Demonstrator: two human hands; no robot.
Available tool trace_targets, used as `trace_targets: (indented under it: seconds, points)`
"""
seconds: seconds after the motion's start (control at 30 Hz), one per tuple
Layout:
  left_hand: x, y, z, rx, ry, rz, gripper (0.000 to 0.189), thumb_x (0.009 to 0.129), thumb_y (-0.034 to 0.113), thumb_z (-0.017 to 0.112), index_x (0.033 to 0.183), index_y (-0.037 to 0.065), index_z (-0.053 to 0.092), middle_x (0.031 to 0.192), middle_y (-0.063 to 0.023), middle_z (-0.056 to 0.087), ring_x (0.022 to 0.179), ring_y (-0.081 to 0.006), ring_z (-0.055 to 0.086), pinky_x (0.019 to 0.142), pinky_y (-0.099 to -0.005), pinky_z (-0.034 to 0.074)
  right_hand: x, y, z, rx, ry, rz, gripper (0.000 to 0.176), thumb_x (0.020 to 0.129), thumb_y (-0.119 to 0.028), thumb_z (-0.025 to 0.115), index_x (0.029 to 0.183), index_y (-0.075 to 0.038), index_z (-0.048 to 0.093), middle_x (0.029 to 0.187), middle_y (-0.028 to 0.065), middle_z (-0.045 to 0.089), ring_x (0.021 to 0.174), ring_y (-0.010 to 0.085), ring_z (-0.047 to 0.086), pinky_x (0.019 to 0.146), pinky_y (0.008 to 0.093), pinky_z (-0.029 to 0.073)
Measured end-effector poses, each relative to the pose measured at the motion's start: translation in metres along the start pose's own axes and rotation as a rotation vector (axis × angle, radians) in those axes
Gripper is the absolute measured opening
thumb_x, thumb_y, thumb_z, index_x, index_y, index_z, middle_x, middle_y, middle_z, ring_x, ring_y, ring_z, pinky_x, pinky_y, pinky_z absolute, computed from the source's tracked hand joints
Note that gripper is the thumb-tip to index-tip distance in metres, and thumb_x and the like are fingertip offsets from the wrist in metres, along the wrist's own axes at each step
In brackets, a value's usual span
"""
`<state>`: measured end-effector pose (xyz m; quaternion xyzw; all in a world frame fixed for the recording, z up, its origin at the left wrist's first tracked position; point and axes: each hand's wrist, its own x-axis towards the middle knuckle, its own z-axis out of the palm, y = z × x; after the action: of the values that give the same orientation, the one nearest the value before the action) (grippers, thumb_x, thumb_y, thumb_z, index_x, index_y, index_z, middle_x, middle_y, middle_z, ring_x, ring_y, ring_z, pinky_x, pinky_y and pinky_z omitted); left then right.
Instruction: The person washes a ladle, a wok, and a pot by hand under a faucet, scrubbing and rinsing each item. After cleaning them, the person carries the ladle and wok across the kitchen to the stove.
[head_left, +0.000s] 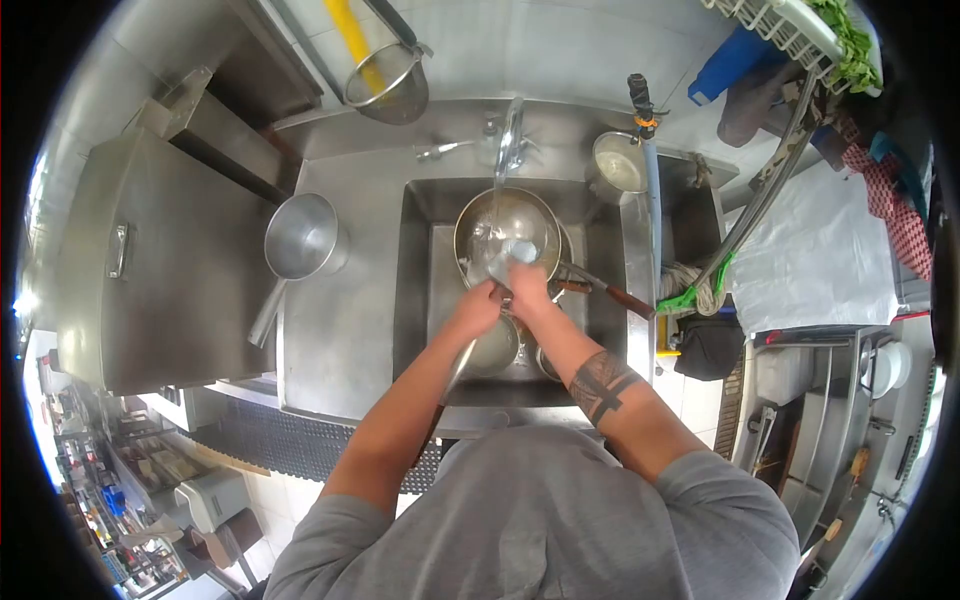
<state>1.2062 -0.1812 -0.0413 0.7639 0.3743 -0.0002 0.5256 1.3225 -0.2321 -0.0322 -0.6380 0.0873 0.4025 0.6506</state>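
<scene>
Under the running tap (510, 135), a round metal pan (542, 222) is held tilted over the sink (420, 290). My left hand (480, 308) is closed at the near side of the pan, around its handle. Inside the pan, my right hand (528, 284) has its fingers wrapped round a small pale thing (518, 250), whose kind is blurred by water. Several other pans lie beneath in the sink, among them a round pan (490, 350) and one with a brown wooden handle (630, 302).
A saucepan (302, 238) stands on the left drainboard. A metal pot (620, 163) sits at the back right corner beside an upright blue hose (654, 200). A strainer (388, 90) hangs on the wall. A metal cabinet (170, 270) borders the left side.
</scene>
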Motion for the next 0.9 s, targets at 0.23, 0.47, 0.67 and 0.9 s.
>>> trace_targets:
  seconds: [0.23,0.47,0.67,0.9]
  points:
    - [-0.026,-0.017,0.011,0.108,0.099,0.044,0.025,0.106,0.023,0.045,0.110,0.004,0.061,0.072,-0.0044,0.054,0.051,-0.0144,0.051,0.044,-0.0351,0.041,-0.005,0.007,0.008,-0.399,0.109,-0.363,0.043,0.093,-0.029,0.071,0.100,0.014,0.069,0.091,0.0304,0.072,0.084,0.0407,0.071,0.077,0.0489,0.053]
    - [-0.038,0.037,-0.034,-1.081,-0.392,-0.421,0.021,0.107,0.032,0.050,0.098,0.013,0.054,0.065,0.0037,0.044,0.047,-0.0078,0.035,0.041,-0.0284,0.026,-0.020,-0.046,-0.024,-0.873,-0.120,-0.347,0.042,0.093,-0.029,0.072,0.099,0.012,0.068,0.087,0.0291,0.069,0.082,0.0322,0.069,0.075,0.0444,0.052]
    - [-0.006,0.039,-0.042,-1.280,-0.487,-0.377,0.046,0.106,0.059,0.046,0.089,0.017,0.050,0.059,0.0075,0.036,0.046,-0.0075,0.032,0.042,-0.0263,0.026,0.008,-0.164,-0.047,-0.341,-0.001,-0.642,0.031,0.097,-0.021,0.070,0.113,0.005,0.066,0.098,0.0157,0.072,0.082,0.0259,0.070,0.073,0.0394,0.058]
    - [0.026,0.058,-0.044,-1.343,-0.290,-0.411,0.057,0.103,0.067,0.045,0.079,0.015,0.046,0.059,0.0044,0.038,0.047,-0.0127,0.036,0.047,-0.0296,0.033,0.121,-0.227,-0.062,-0.461,0.283,-0.612,0.067,0.094,-0.035,0.075,0.137,0.009,0.049,0.136,0.0241,0.056,0.123,0.0343,0.060,0.093,0.0493,0.056]
